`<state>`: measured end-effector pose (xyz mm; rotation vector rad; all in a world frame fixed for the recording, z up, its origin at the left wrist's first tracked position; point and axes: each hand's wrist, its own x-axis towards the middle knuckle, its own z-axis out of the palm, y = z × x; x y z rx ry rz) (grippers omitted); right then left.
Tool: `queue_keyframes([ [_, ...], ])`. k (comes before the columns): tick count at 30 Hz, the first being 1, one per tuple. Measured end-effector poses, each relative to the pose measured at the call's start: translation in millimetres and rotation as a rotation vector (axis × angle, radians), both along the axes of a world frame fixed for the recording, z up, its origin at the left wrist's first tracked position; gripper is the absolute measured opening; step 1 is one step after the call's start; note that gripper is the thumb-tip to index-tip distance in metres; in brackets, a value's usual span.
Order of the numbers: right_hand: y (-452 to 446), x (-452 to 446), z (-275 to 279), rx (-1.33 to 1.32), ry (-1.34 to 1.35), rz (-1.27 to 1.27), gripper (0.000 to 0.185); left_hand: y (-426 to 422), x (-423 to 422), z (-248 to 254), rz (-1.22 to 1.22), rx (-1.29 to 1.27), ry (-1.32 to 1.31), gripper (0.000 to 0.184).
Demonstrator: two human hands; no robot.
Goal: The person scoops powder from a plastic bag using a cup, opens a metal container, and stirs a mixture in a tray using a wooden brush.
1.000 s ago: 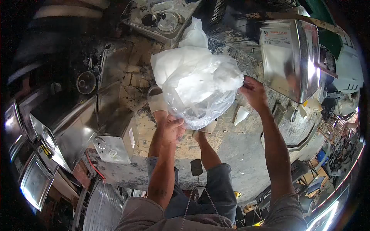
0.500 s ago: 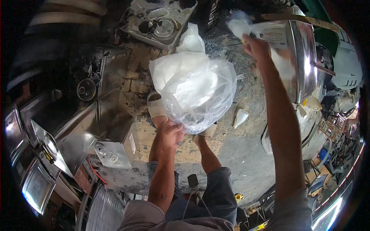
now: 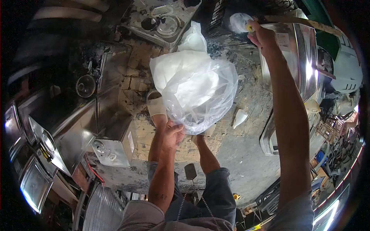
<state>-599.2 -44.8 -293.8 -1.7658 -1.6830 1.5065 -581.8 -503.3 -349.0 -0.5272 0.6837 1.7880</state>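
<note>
A large clear plastic bag (image 3: 223,92) with bright white material (image 3: 192,86) inside and over it lies ahead of my legs. My left hand (image 3: 172,134) is closed on the bag's near edge, thumb on top. Farther away at the upper right, my right hand (image 3: 263,36) grips a rounded clear plastic container (image 3: 239,23) with a yellow part by the fingers. Whitish contents show through it, though its exact kind is unclear. Beside that hand stands a shiny square metal tin (image 3: 283,57) with a label. A small white pointed piece (image 3: 240,118) lies right of the bag.
At the back lies a grimy metal tin (image 3: 127,24) with a round lid. Several metal tins, among them one at the left (image 3: 115,152), stand on that side. A wooden stick (image 3: 300,21) crosses the top of the right tin. Clutter fills the far right.
My right hand has moved slightly up and to the right, and the clear container looks turned. My left hand stays at the bag's edge.
</note>
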Motion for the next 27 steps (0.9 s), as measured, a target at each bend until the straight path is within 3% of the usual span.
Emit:
queue_keyframes([
  [6, -10.5, -4.7, -3.9, -0.017, 0.08, 0.0, 0.043, 2.8, 6.2, 0.5, 0.043, -0.015, -0.009, 0.048],
  [8, -11.5, -1.8, -8.4, -0.019, -0.102, 0.027, 0.042, 6.2, 6.5, 3.5, 0.042, -0.022, -0.011, 0.05],
  [12, -15.7, 1.9, -5.4, -0.071, -0.119, 0.025, 0.043, 3.7, 7.7, 0.7, 0.038, 0.021, -0.008, 0.054],
  [17, -24.2, 12.5, 4.7, -0.076, 0.036, 0.017, 0.046, 5.9, 5.7, 3.0, 0.022, -0.056, 0.031, 0.051],
  [23, -108.1, 81.8, 27.6, -0.133, -0.023, 0.303, 0.034, 7.8, 1.4, 14.9, -0.035, -0.208, 0.07, 0.053],
  [25, -130.2, 102.7, 22.3, -0.228, -0.188, 0.513, 0.031, 11.6, -3.5, 21.0, -0.032, -0.162, 0.042, 0.057],
  [27, -156.3, 112.9, 0.5, -0.112, -0.14, 0.66, 0.029, 11.0, -5.5, 18.0, -0.031, -0.155, 0.018, 0.059],
])
